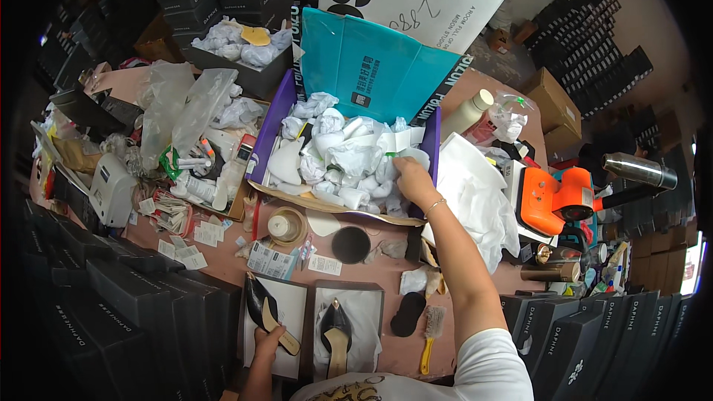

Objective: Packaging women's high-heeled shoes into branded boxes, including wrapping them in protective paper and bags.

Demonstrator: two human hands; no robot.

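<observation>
My right hand (411, 177) reaches into a purple cardboard box (263, 136) with a teal lid and closes on a piece of white crumpled tissue paper (349, 156) among several wads. My left hand (266, 343) grips a black pointed shoe (261, 306) with a tan sole, held over an open shoebox half (295, 298) at the near edge. A second black pointed shoe (336, 330) lies on white paper in the shoebox half beside it.
On the pink table stand a tape roll (287, 225), a black round lid (350, 244), paper tags (194, 239), a yellow-handled brush (430, 336), an orange tool (551, 199) and a steel flask (639, 171). Black shoeboxes (126, 293) are stacked left, right and behind.
</observation>
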